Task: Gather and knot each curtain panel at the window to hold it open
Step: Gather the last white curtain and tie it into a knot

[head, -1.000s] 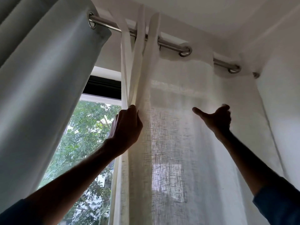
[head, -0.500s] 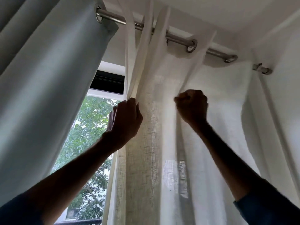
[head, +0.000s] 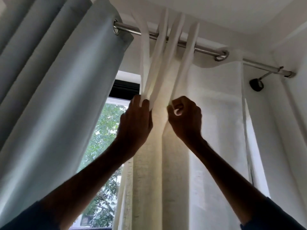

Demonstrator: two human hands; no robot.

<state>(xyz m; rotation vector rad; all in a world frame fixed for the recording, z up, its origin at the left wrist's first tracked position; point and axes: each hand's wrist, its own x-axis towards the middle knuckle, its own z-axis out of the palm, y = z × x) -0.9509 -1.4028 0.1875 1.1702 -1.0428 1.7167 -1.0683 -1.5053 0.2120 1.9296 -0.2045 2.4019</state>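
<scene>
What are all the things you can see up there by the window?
White curtain: one, cream-white and see-through, centre and right, its left folds bunched together.
Blue-grey curtain: one, thick, on the left, hanging in folds.
Curtain rod: one, silver metal, across the top.
Curtain rings: two showing, silver, one in the blue-grey curtain, one in the white curtain.
Rod bracket: one, black base, on the wall at the right.
Window: one, dark frame on top, green trees outside.
Wall and ceiling: white.
Sleeves: two, dark blue, bottom corners, left, right.
Left hand: gripping the bunched white folds.
Right hand: fist closed on the next fold, close beside it.
</scene>
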